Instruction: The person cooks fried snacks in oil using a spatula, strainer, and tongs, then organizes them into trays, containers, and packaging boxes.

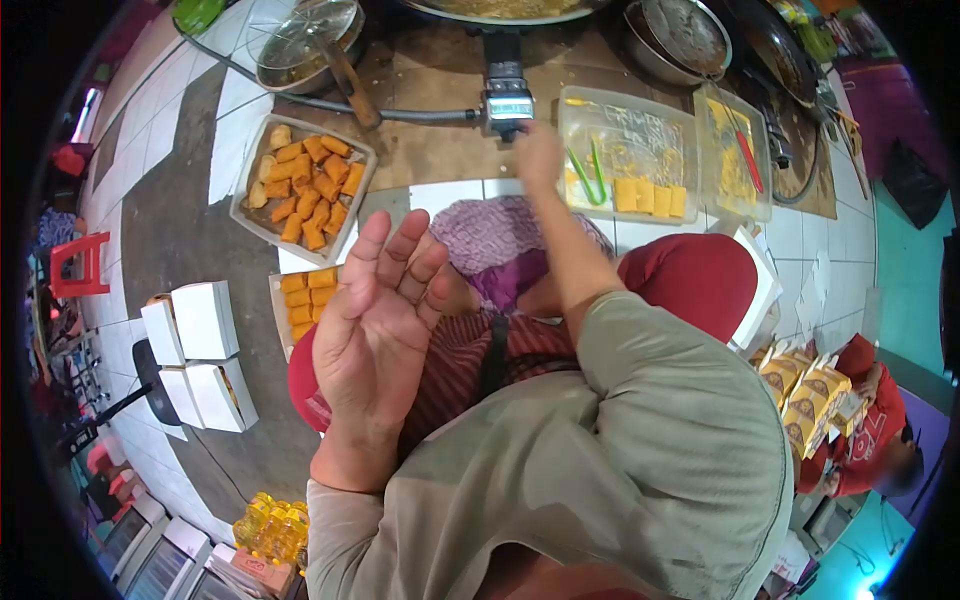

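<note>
My left hand [385, 305] is raised in front of my chest, palm turned up towards me, its fingers stretched and holding nothing. My right hand [540, 157] reaches forward to the front of the gas stove; its curled fingers are at the stove knob [508, 130], below the burner's control box [508, 100]. The fingertips are slightly blurred. Above the box, the rim of a large pan of oil [505, 14] shows. Right of that hand, a plastic tray [630, 110] holds several uncooked yellow rolls [648, 197] and green tongs [588, 175].
Fried rolls fill a tray [237, 205] at left, with a box of rolls [305, 295] below. White boxes [207, 318] stand on the floor. Strainers [315, 60] [685, 35] rest on bowls by the stove. A red-handled tool [749, 160] lies in another tray. A person [880, 430] sits at right by yellow packages.
</note>
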{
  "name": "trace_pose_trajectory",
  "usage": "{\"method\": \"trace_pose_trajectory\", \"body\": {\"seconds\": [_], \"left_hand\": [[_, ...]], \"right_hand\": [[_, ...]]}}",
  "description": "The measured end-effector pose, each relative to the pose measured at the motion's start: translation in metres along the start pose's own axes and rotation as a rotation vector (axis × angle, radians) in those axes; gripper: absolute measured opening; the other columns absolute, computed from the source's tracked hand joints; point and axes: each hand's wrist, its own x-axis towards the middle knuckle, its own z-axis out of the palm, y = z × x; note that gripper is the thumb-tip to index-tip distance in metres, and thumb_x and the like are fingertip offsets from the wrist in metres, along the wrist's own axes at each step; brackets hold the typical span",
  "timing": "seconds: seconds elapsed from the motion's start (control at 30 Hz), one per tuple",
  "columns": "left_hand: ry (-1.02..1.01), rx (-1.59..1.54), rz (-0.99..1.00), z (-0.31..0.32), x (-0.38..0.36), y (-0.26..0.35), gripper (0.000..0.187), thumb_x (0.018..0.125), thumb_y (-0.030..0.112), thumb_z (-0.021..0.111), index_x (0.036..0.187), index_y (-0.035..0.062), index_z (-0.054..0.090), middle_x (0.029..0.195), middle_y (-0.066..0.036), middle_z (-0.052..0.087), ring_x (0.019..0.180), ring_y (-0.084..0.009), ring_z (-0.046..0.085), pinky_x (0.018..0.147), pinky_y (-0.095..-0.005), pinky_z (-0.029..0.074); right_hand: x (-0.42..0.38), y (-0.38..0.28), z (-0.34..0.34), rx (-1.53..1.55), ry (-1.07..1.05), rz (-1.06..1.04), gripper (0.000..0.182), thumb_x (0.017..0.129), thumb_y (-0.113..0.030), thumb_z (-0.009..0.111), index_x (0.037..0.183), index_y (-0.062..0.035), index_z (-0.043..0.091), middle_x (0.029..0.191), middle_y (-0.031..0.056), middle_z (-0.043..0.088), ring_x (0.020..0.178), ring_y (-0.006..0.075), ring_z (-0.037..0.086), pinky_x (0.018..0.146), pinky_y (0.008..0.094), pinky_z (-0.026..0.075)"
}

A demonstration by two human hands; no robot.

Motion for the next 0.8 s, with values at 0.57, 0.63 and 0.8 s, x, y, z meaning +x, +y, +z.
{"method": "trace_pose_trajectory", "body": {"seconds": [0.57, 0.63, 0.8], "left_hand": [[0.047, 0.054, -0.159, 0.013, -0.053, -0.047, 0.043, 0.090, 0.018, 0.051, 0.130, 0.0043, 0.043, 0.129, -0.007, 0.050, 0.114, -0.0173, 0.052, 0.096, -0.0304, 0.039], [0.025, 0.008, -0.115, 0.010, -0.054, -0.046, 0.042, 0.091, 0.018, 0.050, 0.130, 0.0041, 0.042, 0.129, -0.007, 0.050, 0.113, -0.0168, 0.052, 0.096, -0.0301, 0.040], [-0.113, -0.006, -0.018, 0.015, -0.063, -0.041, 0.039, 0.092, 0.017, 0.050, 0.129, 0.0048, 0.045, 0.124, -0.006, 0.053, 0.109, -0.0160, 0.055, 0.093, -0.0295, 0.043]], "right_hand": [[0.071, 0.184, -0.055, -0.464, -0.329, -0.119, 0.054, 0.081, -0.039, 0.060, 0.109, 0.0066, 0.053, 0.099, 0.0311, 0.061, 0.098, 0.0410, 0.060, 0.085, 0.0460, 0.047], [0.097, 0.163, -0.084, -0.439, -0.309, 0.009, 0.057, 0.082, -0.035, 0.059, 0.114, 0.0103, 0.046, 0.098, 0.0348, 0.059, 0.096, 0.0455, 0.058, 0.081, 0.0468, 0.048], [0.024, 0.129, -0.140, -0.471, -0.336, -0.073, 0.060, 0.084, -0.033, 0.058, 0.132, -0.0039, 0.036, 0.117, 0.0269, 0.055, 0.105, 0.0417, 0.056, 0.086, 0.0500, 0.044]]}}
